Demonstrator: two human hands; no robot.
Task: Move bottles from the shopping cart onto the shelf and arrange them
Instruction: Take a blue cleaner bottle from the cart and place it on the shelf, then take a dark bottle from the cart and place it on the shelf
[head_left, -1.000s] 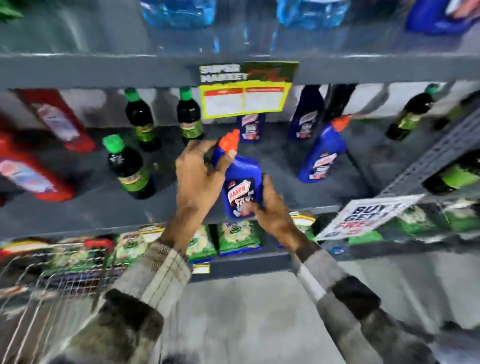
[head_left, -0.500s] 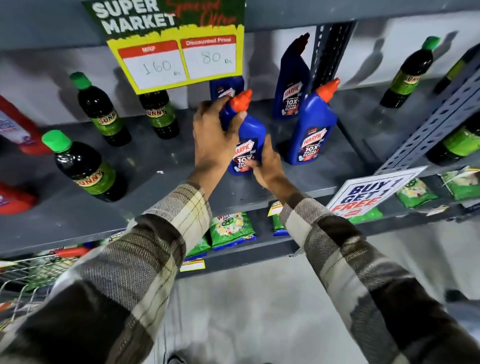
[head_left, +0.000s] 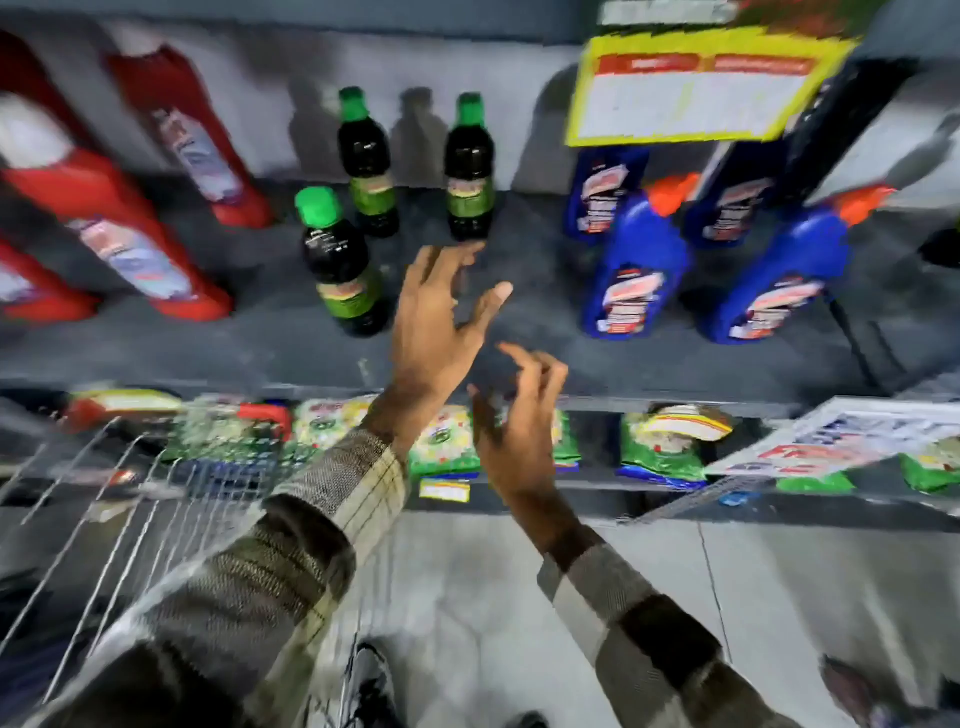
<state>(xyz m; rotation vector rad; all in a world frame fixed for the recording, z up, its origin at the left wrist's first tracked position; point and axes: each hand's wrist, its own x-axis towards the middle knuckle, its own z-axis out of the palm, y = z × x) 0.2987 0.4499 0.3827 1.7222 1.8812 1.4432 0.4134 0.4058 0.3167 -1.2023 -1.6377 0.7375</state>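
— What's lying in front of you?

— I'm looking at the grey shelf (head_left: 519, 332); the wire shopping cart (head_left: 130, 499) is sitting low on my left. Red bottles (head_left: 130, 244) are standing left, four blue bottles (head_left: 636, 270) right, three green-capped dark bottles (head_left: 340, 270) between.

— And your hands?

— My left hand (head_left: 436, 332) and right hand (head_left: 514, 441) are hovering near each other, fingers spread — gripping nothing.
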